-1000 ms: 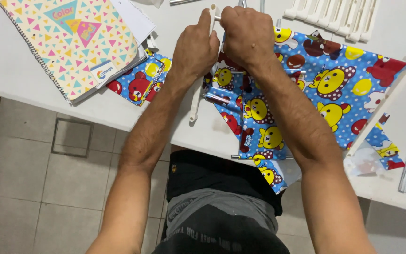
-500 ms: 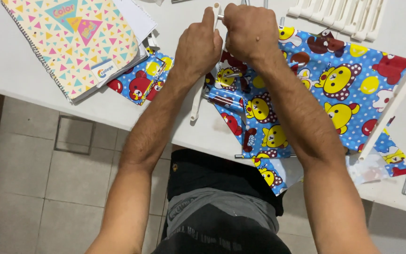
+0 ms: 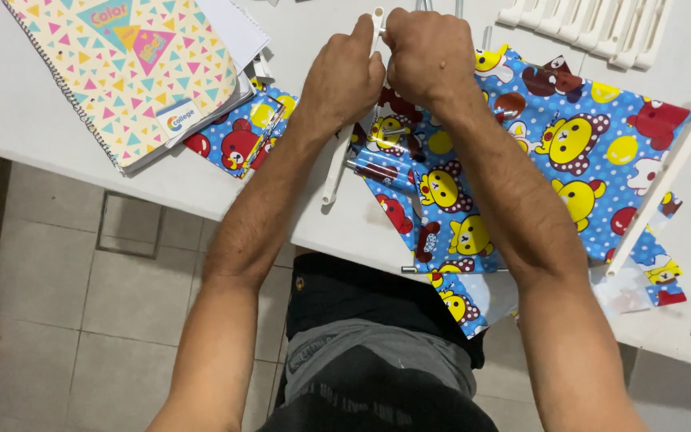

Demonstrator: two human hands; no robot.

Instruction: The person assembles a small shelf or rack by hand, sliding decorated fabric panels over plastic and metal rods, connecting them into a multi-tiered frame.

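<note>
A blue plastic sheet point(image 3: 577, 152) printed with yellow and red cartoon bears lies over the white table point(image 3: 25, 120). My left hand point(image 3: 344, 76) grips a long white plastic strip point(image 3: 339, 168) that runs down from between both hands toward the table's near edge. My right hand point(image 3: 428, 54) is closed on the strip's top end, where the sheet's edge meets it. The fingertips of both hands are hidden.
A spiral notebook point(image 3: 125, 68) with a triangle-pattern cover lies at the far left, over papers and a folded piece of the same printed sheet point(image 3: 237, 140). Another white strip point(image 3: 661, 188) crosses the sheet at right. More white strips point(image 3: 593, 28) lie at the top right. Tiled floor shows below.
Both hands have shifted slightly up and away along the white strip; the sheet under them has barely moved.
</note>
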